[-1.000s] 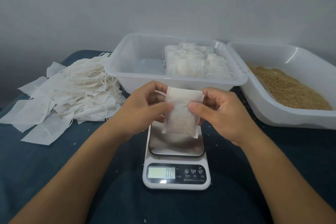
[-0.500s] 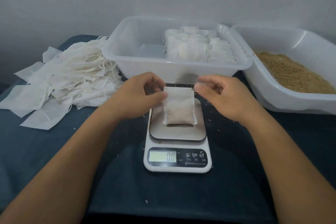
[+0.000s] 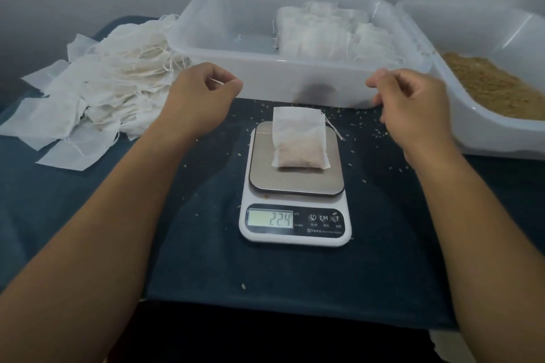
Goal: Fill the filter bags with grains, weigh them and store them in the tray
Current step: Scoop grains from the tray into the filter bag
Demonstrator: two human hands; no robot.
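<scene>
Both hands are now drawn apart from the filled filter bag [image 3: 299,140], which is lying on the digital scale [image 3: 295,186] platform, the left hand [image 3: 200,97] and right hand [image 3: 413,103] hovering loosely curled, holding nothing, before the storage tray [image 3: 236,47].

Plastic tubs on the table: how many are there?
2. The clear tray with filled bags sits behind the scale; the tub of grains sits at the right, partly cut off by the frame.
</scene>
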